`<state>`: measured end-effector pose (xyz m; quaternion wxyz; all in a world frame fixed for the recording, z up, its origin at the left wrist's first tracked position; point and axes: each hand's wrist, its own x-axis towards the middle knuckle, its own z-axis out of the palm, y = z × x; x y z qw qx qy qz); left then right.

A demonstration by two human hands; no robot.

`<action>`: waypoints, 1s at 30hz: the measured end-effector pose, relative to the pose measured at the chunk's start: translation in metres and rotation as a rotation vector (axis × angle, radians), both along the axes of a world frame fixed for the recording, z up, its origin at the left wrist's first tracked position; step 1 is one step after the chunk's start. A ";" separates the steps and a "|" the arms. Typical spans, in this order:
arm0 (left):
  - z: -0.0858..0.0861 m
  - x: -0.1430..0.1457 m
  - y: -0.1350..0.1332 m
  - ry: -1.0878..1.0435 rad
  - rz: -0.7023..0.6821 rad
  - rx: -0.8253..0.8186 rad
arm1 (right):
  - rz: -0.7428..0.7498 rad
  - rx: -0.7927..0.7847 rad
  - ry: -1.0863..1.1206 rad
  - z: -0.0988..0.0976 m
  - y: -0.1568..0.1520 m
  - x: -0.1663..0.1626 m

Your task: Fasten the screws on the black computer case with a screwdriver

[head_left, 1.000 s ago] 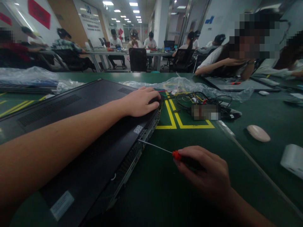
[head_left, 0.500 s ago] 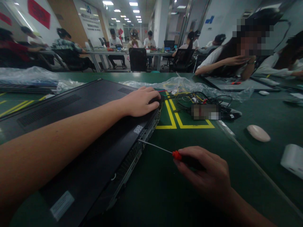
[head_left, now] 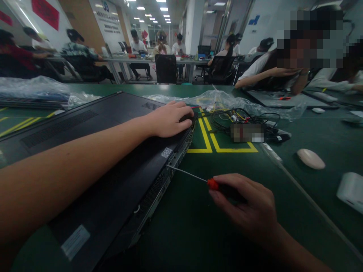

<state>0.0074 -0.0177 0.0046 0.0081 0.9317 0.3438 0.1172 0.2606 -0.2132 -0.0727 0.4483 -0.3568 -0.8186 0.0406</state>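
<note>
A black laptop (head_left: 93,139) lies bottom side up on the green mat. My left hand (head_left: 170,119) rests on its far right corner, fingers curled over the edge. My right hand (head_left: 244,206) is closed round a screwdriver (head_left: 211,184) with a red collar and a thin metal shaft. The shaft's tip touches the laptop's right side edge near a small white sticker (head_left: 166,152).
A tangle of cables (head_left: 241,119) and clear plastic bags (head_left: 221,101) lie beyond yellow floor-tape lines (head_left: 210,141). A pale mouse (head_left: 311,158) and a white box (head_left: 351,190) sit at the right. Another wrapped laptop (head_left: 31,92) is at far left. Other people sit at tables behind.
Both hands and the screwdriver stay almost as they were. The view has tilted slightly, so everything sits a little higher in the frame.
</note>
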 end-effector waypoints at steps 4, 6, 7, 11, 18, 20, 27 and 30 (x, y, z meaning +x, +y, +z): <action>0.000 -0.001 0.000 -0.001 0.001 0.005 | -0.020 0.001 -0.015 0.001 0.000 0.000; 0.000 -0.001 0.001 0.000 -0.003 0.006 | -0.028 -0.003 -0.023 0.001 0.000 0.000; 0.000 -0.001 0.001 0.000 -0.003 0.005 | -0.029 -0.007 -0.025 0.001 0.000 0.000; 0.000 -0.001 0.000 0.004 0.007 0.000 | -0.024 -0.035 -0.004 -0.001 -0.001 0.000; 0.000 -0.001 0.000 -0.006 0.007 0.011 | -0.021 -0.059 -0.004 -0.005 0.000 0.000; 0.000 0.000 0.000 -0.009 0.004 0.004 | -0.025 -0.058 -0.009 -0.005 0.000 0.001; 0.000 0.000 0.001 -0.005 0.005 0.004 | -0.023 -0.041 -0.022 -0.005 0.001 0.001; 0.000 0.000 0.000 0.002 0.008 0.005 | -0.022 -0.049 -0.021 -0.004 0.000 0.001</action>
